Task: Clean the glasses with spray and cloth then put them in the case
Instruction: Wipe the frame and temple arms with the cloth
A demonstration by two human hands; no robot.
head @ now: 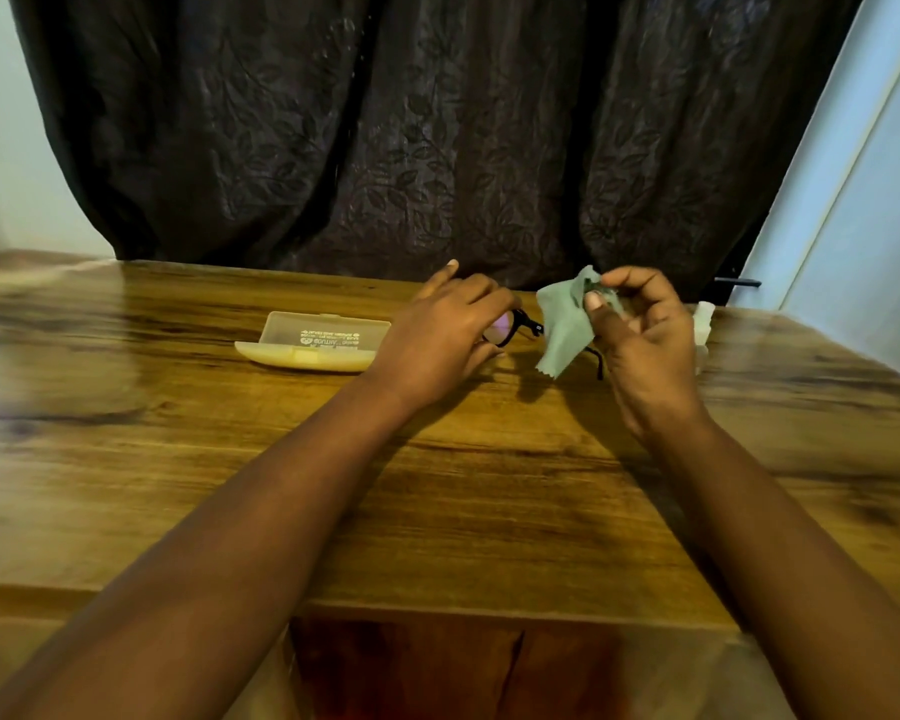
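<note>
Wooden table (437, 511), dark curtain (437, 122) behind. I had my left hand (437, 340) gripping the glasses (515, 324) steady while my right hand (640, 330) pinched the cloth (562, 324) over one lens to wipe. Case (313, 345) sat open at far left, ready.

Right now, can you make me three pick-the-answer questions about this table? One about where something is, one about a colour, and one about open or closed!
1. Where is the case?
A. Left of both hands
B. Under the cloth
C. On the floor

2. What colour is the cloth?
A. Red
B. Pale green
C. Black

3. The case is:
A. Shut
B. Open
C. Upside down

Answers:
1 A: it lies on the table, left of the left hand.
2 B: the right hand pinches a pale green cloth.
3 B: its lid stands up.
</note>
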